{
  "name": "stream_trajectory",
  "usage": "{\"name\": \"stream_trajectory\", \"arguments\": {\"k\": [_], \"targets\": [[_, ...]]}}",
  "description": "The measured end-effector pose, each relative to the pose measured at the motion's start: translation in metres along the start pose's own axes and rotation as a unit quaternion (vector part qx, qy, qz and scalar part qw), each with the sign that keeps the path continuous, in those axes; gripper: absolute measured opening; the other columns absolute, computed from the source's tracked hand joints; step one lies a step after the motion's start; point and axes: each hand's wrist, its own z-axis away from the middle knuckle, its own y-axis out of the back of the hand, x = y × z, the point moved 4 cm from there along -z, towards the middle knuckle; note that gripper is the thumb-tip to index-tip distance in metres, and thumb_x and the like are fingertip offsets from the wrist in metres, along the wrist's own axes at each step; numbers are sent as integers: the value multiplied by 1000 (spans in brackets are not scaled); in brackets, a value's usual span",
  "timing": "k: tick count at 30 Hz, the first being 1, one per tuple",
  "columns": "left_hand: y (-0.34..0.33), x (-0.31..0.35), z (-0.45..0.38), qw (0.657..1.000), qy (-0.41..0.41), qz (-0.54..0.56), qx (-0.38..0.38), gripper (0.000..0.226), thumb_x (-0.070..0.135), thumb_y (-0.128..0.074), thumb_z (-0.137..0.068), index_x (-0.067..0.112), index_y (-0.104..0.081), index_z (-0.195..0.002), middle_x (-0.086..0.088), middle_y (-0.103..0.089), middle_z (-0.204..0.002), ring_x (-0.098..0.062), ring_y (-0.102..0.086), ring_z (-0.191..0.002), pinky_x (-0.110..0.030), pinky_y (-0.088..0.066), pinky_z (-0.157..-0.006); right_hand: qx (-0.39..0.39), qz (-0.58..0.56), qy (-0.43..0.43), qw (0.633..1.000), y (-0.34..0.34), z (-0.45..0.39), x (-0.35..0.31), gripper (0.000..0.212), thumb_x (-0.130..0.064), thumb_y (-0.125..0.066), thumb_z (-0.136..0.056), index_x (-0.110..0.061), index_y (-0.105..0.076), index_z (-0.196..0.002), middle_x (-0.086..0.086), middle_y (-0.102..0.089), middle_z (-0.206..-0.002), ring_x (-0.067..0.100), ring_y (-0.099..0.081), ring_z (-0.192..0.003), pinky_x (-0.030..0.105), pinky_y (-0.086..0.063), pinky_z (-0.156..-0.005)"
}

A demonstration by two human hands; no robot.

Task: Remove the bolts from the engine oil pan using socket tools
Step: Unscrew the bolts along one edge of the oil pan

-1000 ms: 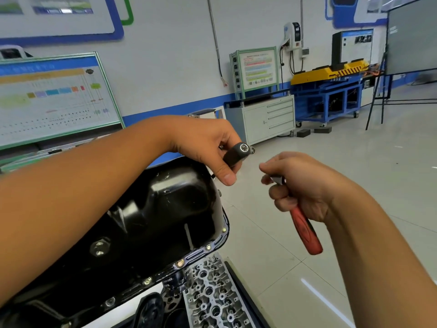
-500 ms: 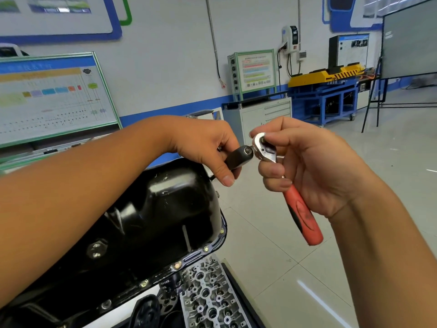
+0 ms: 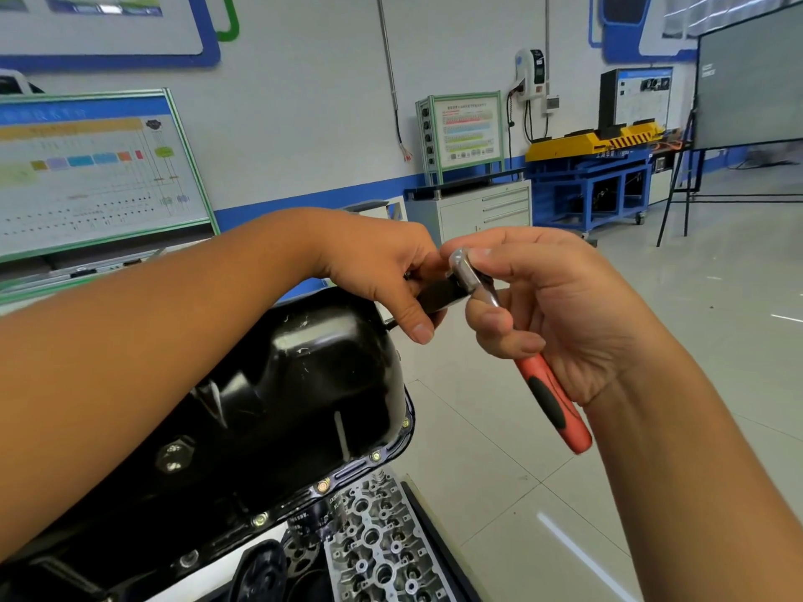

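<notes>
Both hands are up in front of me, above the far right end of the oil pan point(image 3: 278, 397), meeting in mid-air.

My left hand point(image 3: 382, 267) has its fingers curled round a dark socket point(image 3: 441, 293), thumb pointing down along its near side. A thin dark bit pokes out below the thumb toward the pan; I can't tell what it is.

My right hand point(image 3: 560, 306) is wrapped on the ratchet point(image 3: 471, 275). Its fingers are clamped on the shank just under the chrome head, and the forefinger lies over the top of the head. The red and black handle point(image 3: 552, 401) sticks out below my palm, slanting down to the right. The ratchet head is touching the end of the socket. Whether it's seated on the drive I can't tell, because my fingers cover the joint.

The oil pan is black and glossy, sump side up, lower left under my left forearm. The bolts point(image 3: 323, 486) are in place along the near flange: several brass-coloured heads run along the rim toward the right corner. The drain plug point(image 3: 174, 456) is on the near face of the pan.

A bare cylinder head point(image 3: 378, 545) lies below the pan's near edge, at the bottom of the view.

Further off, a white cabinet point(image 3: 486, 210) stands against the far wall, with a blue bench point(image 3: 591, 193) to its right.
</notes>
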Motion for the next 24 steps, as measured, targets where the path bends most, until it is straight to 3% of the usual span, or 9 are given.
{"name": "stream_trajectory", "arguments": {"k": [4,7,10,14,18,21,24], "targets": [[3,0,3,1000,-4,-2,7,13,26,-85,-78,23,-76,-86,-22,-69,-83,-40,-66,-81,-41,-56,-81,11,-18,20,1000,2,0,-2,19,5,-49,-93,10,-62,-106,21,-63,-88,15,-41,-40,14,-24,-33],[2,-2,3,1000,6,8,5,10,21,-85,-79,21,-76,-84,-8,-71,-76,-23,-67,-73,-27,-55,-73,10,-16,18,1000,2,0,0,18,5,-49,-92,9,-62,-104,25,-58,-95,15,-41,-40,15,-23,-34],[4,-4,5,1000,10,1,8,11,19,-85,-81,15,-76,-87,-7,-72,-77,-18,-67,-74,-21,-53,-74,15,12,30,999,2,0,0,18,5,-51,-92,11,-63,-104,25,-56,-91,16,-42,-40,17,-21,-36],[3,-1,4,1000,4,-9,9,10,20,-85,-81,18,-76,-86,-22,-69,-82,-39,-65,-81,-36,-55,-79,23,63,56,996,7,1,-4,18,6,-53,-92,16,-63,-104,24,-55,-77,18,-43,-38,18,-22,-37],[1,3,3,1000,6,-25,1,13,24,-84,-80,17,-77,-88,-27,-67,-84,-44,-63,-84,-50,-53,-84,6,118,82,990,8,5,-9,12,7,-58,-92,10,-68,-97,22,-54,-72,19,-44,-39,20,-27,-39],[1,4,4,999,12,-29,10,16,25,-84,-80,14,-77,-88,-28,-66,-84,-45,-62,-83,-53,-52,-84,31,95,85,991,8,6,-7,13,7,-60,-90,8,-71,-96,21,-54,-69,20,-44,-40,20,-27,-40],[4,3,7,999,15,-25,29,17,26,-84,-79,14,-76,-89,-24,-67,-83,-39,-63,-77,-45,-54,-79,81,29,76,993,4,5,-1,14,6,-60,-89,6,-72,-98,19,-57,-68,21,-45,-43,20,-28,-38]]}}
